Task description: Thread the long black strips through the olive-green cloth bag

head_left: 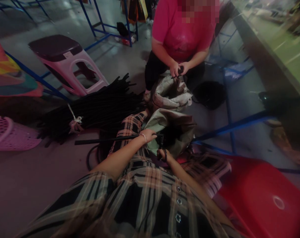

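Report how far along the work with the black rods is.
Done, apparently: dark contents sit in the open greenish sack, though single pieces can't be made out.
In hand: the left hand holds one long, thin black rod near its end; the right hand grips a small dark object.
Left, probably: the thick bundle of black rods on the floor.

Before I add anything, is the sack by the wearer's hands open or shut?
Open: the sack gapes wide, its dark inside visible.

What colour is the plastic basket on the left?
The basket is pink, seen best in the head view.
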`<action>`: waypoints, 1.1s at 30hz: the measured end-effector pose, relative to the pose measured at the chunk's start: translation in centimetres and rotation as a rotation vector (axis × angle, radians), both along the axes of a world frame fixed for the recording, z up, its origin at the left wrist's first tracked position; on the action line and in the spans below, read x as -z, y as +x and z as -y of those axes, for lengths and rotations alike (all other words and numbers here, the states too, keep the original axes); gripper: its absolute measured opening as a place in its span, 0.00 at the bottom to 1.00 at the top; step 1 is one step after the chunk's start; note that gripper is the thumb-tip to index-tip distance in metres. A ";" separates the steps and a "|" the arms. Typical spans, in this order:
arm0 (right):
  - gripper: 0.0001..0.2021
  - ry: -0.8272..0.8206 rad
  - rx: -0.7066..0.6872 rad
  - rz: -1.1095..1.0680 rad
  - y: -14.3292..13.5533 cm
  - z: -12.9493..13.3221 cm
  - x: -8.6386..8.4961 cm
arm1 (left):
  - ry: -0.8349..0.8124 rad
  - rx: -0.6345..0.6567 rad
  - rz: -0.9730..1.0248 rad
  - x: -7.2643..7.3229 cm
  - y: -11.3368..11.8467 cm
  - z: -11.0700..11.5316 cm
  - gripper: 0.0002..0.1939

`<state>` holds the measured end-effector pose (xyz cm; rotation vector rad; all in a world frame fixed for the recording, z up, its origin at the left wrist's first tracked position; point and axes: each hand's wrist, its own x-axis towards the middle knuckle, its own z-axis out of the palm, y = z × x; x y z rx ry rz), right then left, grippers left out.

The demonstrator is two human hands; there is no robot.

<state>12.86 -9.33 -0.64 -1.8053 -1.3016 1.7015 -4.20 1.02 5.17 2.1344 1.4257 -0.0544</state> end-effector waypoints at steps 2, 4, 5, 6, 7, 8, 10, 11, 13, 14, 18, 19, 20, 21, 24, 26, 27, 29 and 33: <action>0.11 0.013 -0.039 -0.021 0.1 0.0 0.0 | 0.000 0.008 0.000 0.0 0.1 0.0 0.18; 0.11 0.019 -0.040 -0.022 0.1 0.1 0.0 | -0.002 0.013 -0.012 0.0 0.3 0.1 0.19; 0.10 0.018 -0.042 -0.021 0.1 0.1 0.0 | -0.003 0.015 -0.019 0.0 0.3 0.1 0.19; 0.10 0.014 -0.043 -0.019 0.0 0.0 0.0 | -0.004 0.019 -0.024 0.1 0.4 0.2 0.19; 0.09 0.008 -0.043 -0.020 0.0 0.0 0.0 | -0.005 0.024 -0.027 0.1 0.5 0.3 0.19; 0.09 0.003 -0.041 -0.025 0.0 0.0 0.1 | -0.006 0.029 -0.030 0.2 0.6 0.3 0.19; 0.08 0.003 -0.030 -0.041 0.0 0.0 0.2 | -0.007 0.042 -0.033 0.3 0.7 0.4 0.19; 0.08 0.008 -0.024 -0.048 0.0 0.0 0.3 | -0.006 0.048 -0.034 0.4 0.7 0.4 0.19; 0.08 0.014 -0.011 -0.047 0.1 0.0 0.5 | 0.000 0.057 -0.031 0.5 0.8 0.4 0.19; 0.07 0.008 -0.004 -0.038 0.1 0.0 0.5 | 0.003 0.059 -0.030 0.5 0.9 0.5 0.19; 0.07 0.014 0.021 -0.007 0.2 0.1 0.6 | -0.002 0.055 -0.032 0.4 0.9 0.5 0.19; 0.07 0.023 0.021 -0.001 0.2 0.1 0.6 | -0.003 0.056 -0.033 0.4 0.9 0.6 0.19; 0.07 0.033 0.023 0.008 0.2 0.1 0.6 | -0.003 0.058 -0.032 0.3 0.9 0.6 0.19; 0.06 0.040 0.025 0.019 0.1 0.1 0.7 | -0.002 0.061 -0.031 0.3 0.9 0.6 0.19; 0.07 0.050 0.054 0.055 0.1 0.1 0.9 | 0.012 0.069 -0.025 0.2 1.0 0.7 0.19; 0.07 0.044 0.069 0.067 0.0 0.1 0.9 | 0.023 0.082 -0.017 0.2 1.0 0.6 0.19; 0.07 0.033 0.071 0.071 0.0 0.0 0.8 | 0.031 0.092 -0.016 0.2 1.0 0.6 0.19; 0.07 0.003 0.092 0.078 0.0 -0.1 0.3 | 0.048 0.105 -0.027 0.1 0.7 0.5 0.19; 0.07 -0.017 0.180 0.079 0.0 -0.2 -1.0 | 0.077 0.079 -0.057 0.0 -0.4 0.2 0.18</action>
